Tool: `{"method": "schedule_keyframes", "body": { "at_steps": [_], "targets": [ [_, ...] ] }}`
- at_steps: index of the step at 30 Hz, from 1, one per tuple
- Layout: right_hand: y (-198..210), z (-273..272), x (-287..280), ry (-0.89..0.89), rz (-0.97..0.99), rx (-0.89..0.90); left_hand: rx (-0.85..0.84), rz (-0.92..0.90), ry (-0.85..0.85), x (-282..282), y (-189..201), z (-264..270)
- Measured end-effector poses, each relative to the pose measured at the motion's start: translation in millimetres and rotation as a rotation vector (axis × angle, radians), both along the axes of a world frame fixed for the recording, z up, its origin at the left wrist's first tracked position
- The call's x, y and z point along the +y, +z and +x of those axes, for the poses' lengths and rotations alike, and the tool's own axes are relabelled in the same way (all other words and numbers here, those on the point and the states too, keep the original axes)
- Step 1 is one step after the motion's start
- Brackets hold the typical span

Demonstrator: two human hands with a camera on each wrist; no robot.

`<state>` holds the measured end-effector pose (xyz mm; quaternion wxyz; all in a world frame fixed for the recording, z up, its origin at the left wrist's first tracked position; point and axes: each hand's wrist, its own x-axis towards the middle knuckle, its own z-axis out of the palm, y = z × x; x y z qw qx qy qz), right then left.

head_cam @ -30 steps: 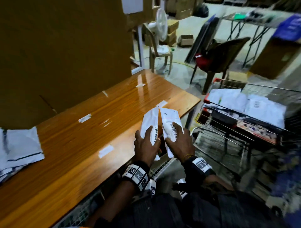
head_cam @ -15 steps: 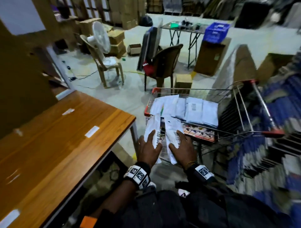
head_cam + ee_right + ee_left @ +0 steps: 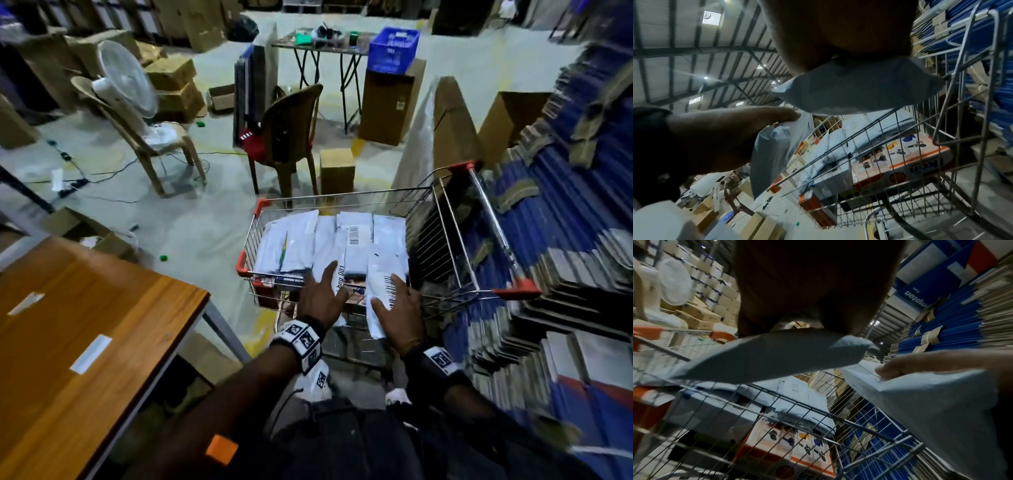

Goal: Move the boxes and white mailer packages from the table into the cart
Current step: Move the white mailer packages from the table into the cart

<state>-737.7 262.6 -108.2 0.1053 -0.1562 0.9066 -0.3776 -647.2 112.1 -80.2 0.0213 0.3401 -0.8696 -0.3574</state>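
Observation:
My left hand (image 3: 327, 286) pinches a white mailer (image 3: 339, 278) printed "bag 001", thumb on top. Beside it my right hand (image 3: 394, 296) grips a second white mailer (image 3: 382, 286) with a barcode. Both mailers hang over the near rim of the wire cart (image 3: 455, 240). Several white mailers (image 3: 301, 240) lie in the cart on top of a printed box (image 3: 900, 157). From below, the left wrist view shows my left mailer (image 3: 766, 356) above the cart wires (image 3: 818, 410), and the right wrist view shows my right mailer (image 3: 859, 87).
The wooden table (image 3: 85, 308) stands at my left with tape strips on it. Stacks of flat blue cartons (image 3: 565, 257) crowd the cart's right side. Beyond the cart are a brown chair (image 3: 284, 137), a small carton (image 3: 337, 171) and a fan on a chair (image 3: 130, 85).
My view has swung right, from the table to the cart. Both hands have carried their mailers from above the table edge to above the cart's near rim.

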Motion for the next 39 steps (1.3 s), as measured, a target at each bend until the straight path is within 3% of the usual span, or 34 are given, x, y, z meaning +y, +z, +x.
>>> {"method": "schedule_keyframes", "body": {
  "at_steps": [5,11,19,25,30,34,39],
  "targets": [
    [-3.2,-63.4,-21.8,-0.042,0.054,0.015,-0.09,-0.076,-0.044,-17.4,-3.0,-73.5],
    [-23.4,-162.6,-55.2,-0.035,0.223,0.005,-0.167,-0.074,-0.081,-42.5,-33.7,-172.4],
    [-79.9,-249.4,-93.9,0.027,0.335,-0.053,-0.284,-0.13,-0.099,-59.2,-84.1,-273.4],
    [-107.7,-278.9,-107.6,0.142,0.39,-0.144,-0.339,-0.03,-0.229,-69.2,-116.0,-299.1],
    [-131.1,-288.3,-101.9,0.327,0.503,-0.197,-0.489,-0.094,-0.38,-81.4,-128.8,-295.0],
    [-136.2,-302.9,-100.6,0.357,0.578,-0.216,-0.596,-0.028,-0.406,-98.6,-139.0,-311.4],
    [-125.8,-303.2,-101.7,0.344,0.583,-0.264,-0.58,-0.013,-0.394,-98.2,-137.2,-309.8]
  ]
}}
